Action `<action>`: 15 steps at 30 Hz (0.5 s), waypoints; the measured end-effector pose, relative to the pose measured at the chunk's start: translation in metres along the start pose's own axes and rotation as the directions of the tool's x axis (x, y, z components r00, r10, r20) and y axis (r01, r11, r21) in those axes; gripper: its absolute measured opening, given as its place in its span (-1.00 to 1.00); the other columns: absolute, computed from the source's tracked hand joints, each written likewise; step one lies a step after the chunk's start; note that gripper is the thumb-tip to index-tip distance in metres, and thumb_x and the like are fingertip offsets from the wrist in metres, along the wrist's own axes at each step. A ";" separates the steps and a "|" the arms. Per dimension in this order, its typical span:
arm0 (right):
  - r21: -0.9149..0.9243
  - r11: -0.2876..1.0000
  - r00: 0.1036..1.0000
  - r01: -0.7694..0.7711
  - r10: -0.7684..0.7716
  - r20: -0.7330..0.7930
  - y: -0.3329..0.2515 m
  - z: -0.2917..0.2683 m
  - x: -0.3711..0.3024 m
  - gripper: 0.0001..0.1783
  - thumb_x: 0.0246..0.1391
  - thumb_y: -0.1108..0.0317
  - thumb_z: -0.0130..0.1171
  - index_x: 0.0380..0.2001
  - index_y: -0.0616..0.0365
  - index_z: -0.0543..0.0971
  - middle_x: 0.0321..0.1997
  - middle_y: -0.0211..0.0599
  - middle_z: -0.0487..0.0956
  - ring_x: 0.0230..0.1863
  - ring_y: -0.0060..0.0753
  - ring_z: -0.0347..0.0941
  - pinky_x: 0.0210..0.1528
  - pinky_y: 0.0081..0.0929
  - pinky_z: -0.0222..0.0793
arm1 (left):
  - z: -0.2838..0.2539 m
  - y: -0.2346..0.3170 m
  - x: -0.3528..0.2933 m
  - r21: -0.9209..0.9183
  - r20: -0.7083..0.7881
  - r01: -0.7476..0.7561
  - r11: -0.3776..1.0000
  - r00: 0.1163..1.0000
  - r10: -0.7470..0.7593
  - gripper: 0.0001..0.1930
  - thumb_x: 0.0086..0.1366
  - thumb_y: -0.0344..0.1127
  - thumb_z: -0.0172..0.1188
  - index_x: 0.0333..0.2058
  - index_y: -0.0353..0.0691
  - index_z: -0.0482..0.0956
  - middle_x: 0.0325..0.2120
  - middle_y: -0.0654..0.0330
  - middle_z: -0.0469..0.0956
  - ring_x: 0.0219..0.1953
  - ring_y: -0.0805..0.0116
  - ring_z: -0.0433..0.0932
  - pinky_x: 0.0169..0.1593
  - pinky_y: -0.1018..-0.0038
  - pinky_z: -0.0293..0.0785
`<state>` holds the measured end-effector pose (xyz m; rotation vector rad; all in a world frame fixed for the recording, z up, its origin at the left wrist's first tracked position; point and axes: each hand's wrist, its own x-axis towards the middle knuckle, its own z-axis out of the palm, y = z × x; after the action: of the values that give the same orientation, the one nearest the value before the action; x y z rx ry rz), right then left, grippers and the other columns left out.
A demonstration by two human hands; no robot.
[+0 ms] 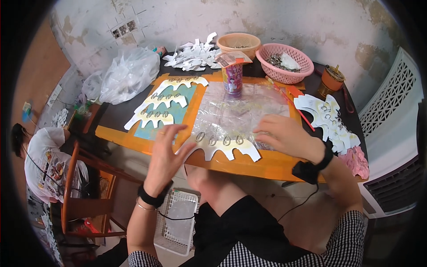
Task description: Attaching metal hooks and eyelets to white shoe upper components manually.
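A white scalloped cutout with a yellowish band lies at the table's front edge, with a row of several metal oval rings on it. My left hand hovers by its left end, thumb and fingers apart, nothing seen in them. Over its right end is my right hand, fingers loosely bent and spread, with nothing visible in them. To the left, similar cutouts with rings lie in a slanting column on a teal sheet. Whether either hand touches the near cutout is hard to tell.
A clear plastic sheet is taped down with orange tape. Behind stand a purple cup, a pink basket, a peach basket and a brown jar. Piled cutouts lie right. Another person sits left.
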<state>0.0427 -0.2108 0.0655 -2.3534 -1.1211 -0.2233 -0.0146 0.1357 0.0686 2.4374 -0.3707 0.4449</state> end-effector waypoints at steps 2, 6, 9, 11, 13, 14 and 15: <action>0.032 0.999 0.999 -0.037 0.035 0.041 0.003 0.019 0.014 -0.72 0.19 0.17 0.32 -0.17 0.13 0.68 -0.22 -0.21 0.58 -0.04 -0.02 0.54 0.02 -0.13 0.46 | 0.020 0.011 -0.001 -0.065 0.081 -0.088 0.994 0.992 0.093 -0.52 0.22 -0.33 0.47 0.11 -0.21 0.57 0.09 0.05 0.52 0.20 0.03 0.41 0.21 0.23 0.44; 0.062 0.996 0.986 -0.062 0.052 0.160 -0.002 0.039 0.033 -0.66 0.09 0.27 0.40 -0.10 0.17 0.64 -0.10 -0.14 0.52 0.03 -0.02 0.51 0.05 -0.11 0.45 | 0.045 0.014 -0.003 0.005 0.112 -0.130 0.991 0.985 0.129 -0.52 0.21 -0.33 0.47 0.10 -0.19 0.58 0.13 0.03 0.50 0.24 -0.04 0.37 0.28 0.15 0.36; 0.121 0.988 0.984 -0.096 0.076 0.159 -0.007 0.039 0.030 -0.68 0.06 0.33 0.42 -0.13 0.19 0.61 -0.03 -0.15 0.49 0.07 -0.04 0.48 0.06 -0.13 0.44 | 0.048 0.015 0.000 0.015 0.090 -0.165 0.986 0.982 0.163 -0.53 0.20 -0.34 0.46 0.08 -0.19 0.58 0.13 0.01 0.50 0.23 -0.07 0.38 0.27 0.13 0.35; 0.164 0.981 0.990 -0.101 0.083 0.113 -0.009 0.037 0.026 -0.70 0.05 0.36 0.41 -0.16 0.19 0.60 -0.08 -0.16 0.51 0.04 -0.03 0.50 0.04 -0.14 0.45 | 0.051 0.023 -0.001 -0.001 0.080 -0.175 0.984 0.981 0.175 -0.54 0.21 -0.35 0.46 0.08 -0.20 0.58 0.12 0.00 0.51 0.21 -0.07 0.40 0.26 0.14 0.37; 0.207 0.972 0.993 -0.109 0.097 0.064 -0.007 0.038 0.025 -0.72 0.04 0.38 0.40 -0.18 0.19 0.59 -0.12 -0.17 0.54 0.00 -0.03 0.53 0.02 -0.15 0.46 | 0.053 0.036 -0.012 -0.255 0.064 -0.023 0.967 0.997 0.040 -0.54 0.20 -0.38 0.45 0.09 -0.20 0.57 0.04 0.03 0.57 0.13 0.04 0.50 0.22 0.21 0.43; 0.292 0.946 0.988 -0.142 0.116 0.104 -0.004 0.037 0.025 -0.74 0.04 0.41 0.39 -0.20 0.19 0.59 -0.17 -0.16 0.57 -0.09 -0.05 0.56 -0.04 -0.17 0.48 | 0.050 0.051 -0.022 -0.379 0.148 0.143 0.914 0.985 -0.093 -0.62 0.29 -0.42 0.40 0.06 -0.26 0.56 -0.02 0.09 0.61 0.03 0.23 0.59 0.19 0.32 0.48; 0.375 0.911 0.981 -0.171 0.124 0.146 -0.004 0.037 0.027 -0.77 0.03 0.44 0.37 -0.22 0.19 0.58 -0.22 -0.16 0.60 -0.18 -0.06 0.59 -0.10 -0.18 0.50 | 0.059 0.055 -0.039 -0.580 0.183 0.271 0.768 0.962 -0.201 -0.66 0.34 -0.45 0.35 0.06 -0.28 0.55 -0.01 0.11 0.62 0.03 0.28 0.60 0.21 0.36 0.48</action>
<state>0.0550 -0.1714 0.0454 -2.1007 -0.9326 0.1825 -0.0565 0.0629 0.0382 1.8444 -0.2000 0.0542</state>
